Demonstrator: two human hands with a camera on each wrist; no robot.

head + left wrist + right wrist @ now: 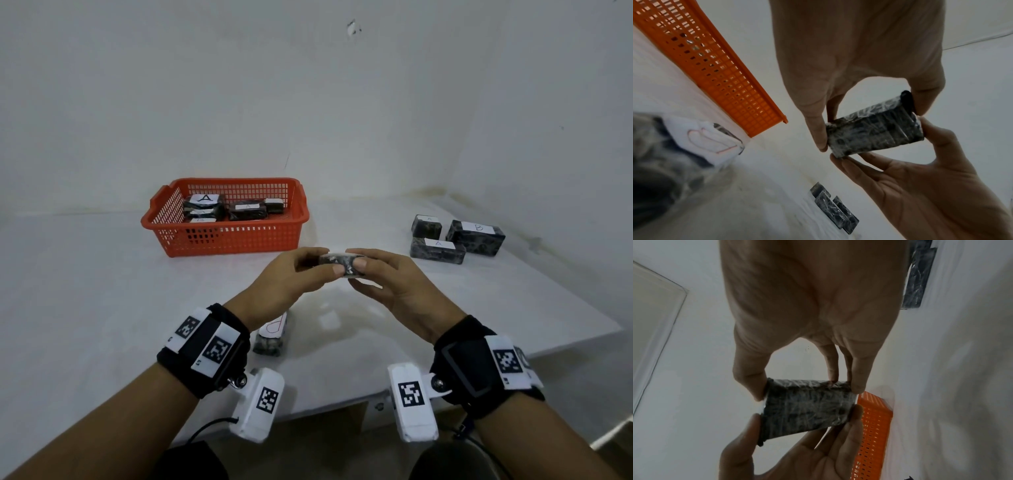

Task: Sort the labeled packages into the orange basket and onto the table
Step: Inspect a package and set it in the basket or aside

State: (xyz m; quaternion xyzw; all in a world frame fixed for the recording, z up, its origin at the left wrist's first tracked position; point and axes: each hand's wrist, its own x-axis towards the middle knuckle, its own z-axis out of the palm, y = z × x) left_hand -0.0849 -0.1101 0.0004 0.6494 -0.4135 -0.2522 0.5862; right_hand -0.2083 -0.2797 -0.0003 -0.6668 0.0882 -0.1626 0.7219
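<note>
Both hands hold one small dark plastic-wrapped package (pixel 340 263) above the middle of the white table (pixel 85 291). My left hand (pixel 308 265) pinches its left end and my right hand (pixel 359 267) pinches its right end. The wrist views show the same package (pixel 874 129) (pixel 807 407) gripped between thumbs and fingers of both hands; its label is not readable. The orange basket (pixel 226 240) stands behind to the left, with several packages labeled A inside. One package with a red B label (pixel 272 334) lies on the table under my left wrist.
Three dark packages sit at the right back: two labeled A (pixel 426 228) (pixel 437 250) and one labeled B (pixel 476 237). The table's front edge (pixel 342 401) runs just under my wrists. White walls close off the back and right.
</note>
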